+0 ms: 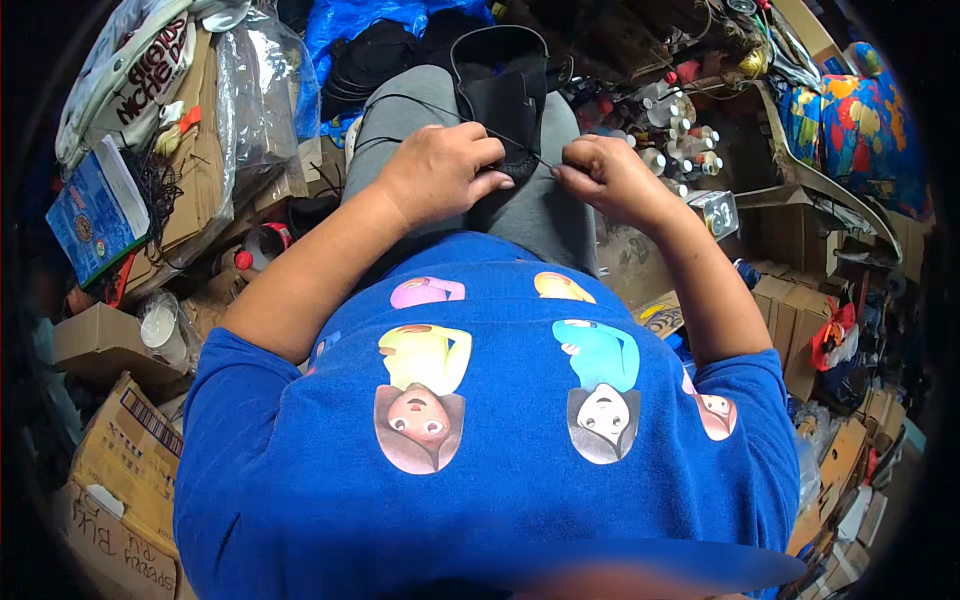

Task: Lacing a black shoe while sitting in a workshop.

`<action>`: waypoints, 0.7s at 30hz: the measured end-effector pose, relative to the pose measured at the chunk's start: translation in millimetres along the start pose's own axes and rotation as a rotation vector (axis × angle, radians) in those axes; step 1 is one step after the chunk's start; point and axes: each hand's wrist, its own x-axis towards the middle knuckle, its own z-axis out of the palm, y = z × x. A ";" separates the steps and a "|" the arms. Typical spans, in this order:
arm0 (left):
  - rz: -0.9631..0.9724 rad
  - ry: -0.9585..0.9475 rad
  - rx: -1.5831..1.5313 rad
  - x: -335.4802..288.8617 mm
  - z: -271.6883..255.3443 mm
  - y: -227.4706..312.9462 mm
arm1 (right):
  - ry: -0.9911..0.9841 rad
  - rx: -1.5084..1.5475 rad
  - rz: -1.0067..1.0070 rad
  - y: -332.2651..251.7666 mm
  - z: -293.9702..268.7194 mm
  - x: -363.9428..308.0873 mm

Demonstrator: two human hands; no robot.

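Observation:
A black shoe (508,105), perhaps a slip-on or sandal, rests between my knees with its opening and a strap toward the far end. My left hand (440,172) is closed at the left of the shoe's near end, thumb and forefinger against its edge. To the right of the shoe, my right hand (612,175) is closed in a pinch on a thin black thread (545,160). That thread crosses over the shoe and loops back past my left hand across my left thigh. Whether a needle is in the right fingertips is too small to tell.
Several small bottles (690,150) stand to the right of my legs. Cardboard boxes (125,450) are piled at the left, below a blue book (97,212) and clear plastic sheeting (265,90). A dark round bundle (370,65) lies beyond my left knee. A colourful bag (865,140) sits far right.

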 end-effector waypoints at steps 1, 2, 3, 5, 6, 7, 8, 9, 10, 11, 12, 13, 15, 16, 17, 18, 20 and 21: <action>0.012 0.003 0.002 0.6 0.4 0.0 | -0.015 0.037 0.086 -2.7 -1.4 -2.4; 0.012 0.001 -0.004 0.5 1.4 -0.8 | -0.031 0.073 0.173 -4.2 -2.3 -5.3; 0.007 0.003 0.007 1.2 1.6 -2.7 | -0.007 0.059 0.099 -2.3 -4.8 -10.9; -0.004 0.012 0.024 6.4 -0.2 -11.0 | 0.062 0.172 0.139 -0.8 -22.0 -25.5; -0.028 -0.040 0.010 8.4 -3.7 -11.6 | 0.135 0.288 0.189 -4.8 -30.3 -34.2; -0.053 -0.091 -0.005 10.4 -6.9 -12.8 | 0.130 0.366 0.257 -9.0 -36.9 -37.1; -0.052 -0.090 -0.010 13.3 -8.7 -17.4 | 0.128 0.363 0.261 -8.8 -35.4 -35.1; -0.011 -0.056 -0.156 20.3 -10.4 -25.1 | 0.207 0.298 0.186 -9.7 -32.4 -30.2; 0.026 -0.022 -0.303 27.7 -12.9 -32.0 | 0.280 0.233 0.111 -12.4 -29.3 -24.5; 0.075 -0.018 -0.236 38.3 -17.8 -38.4 | 0.240 0.186 0.170 -16.7 -29.8 -19.1; 0.035 -0.024 -0.260 47.2 -19.3 -41.6 | 0.235 0.184 0.171 -16.8 -26.7 -13.5; 0.060 0.003 -0.228 54.6 -16.9 -45.5 | 0.207 0.117 0.168 -14.3 -22.5 -7.7; 0.061 -0.020 -0.178 65.4 -13.5 -47.5 | 0.199 -0.035 0.087 -3.5 -13.5 3.0; 0.061 -0.016 -0.181 69.5 -13.4 -47.5 | 0.196 -0.039 0.087 0.4 -12.3 6.4; 0.066 -0.062 -0.176 73.4 -14.1 -47.9 | 0.182 -0.076 0.076 2.6 -11.4 9.6; 0.067 -0.109 -0.172 75.7 -14.1 -48.7 | 0.166 -0.110 0.064 2.4 -9.8 12.7; 0.049 -0.142 -0.159 80.5 -11.8 -53.0 | 0.158 -0.111 0.072 -1.1 -10.2 16.5; 0.033 -0.178 -0.143 82.7 -11.3 -54.2 | 0.150 -0.118 0.094 -3.0 -11.0 17.4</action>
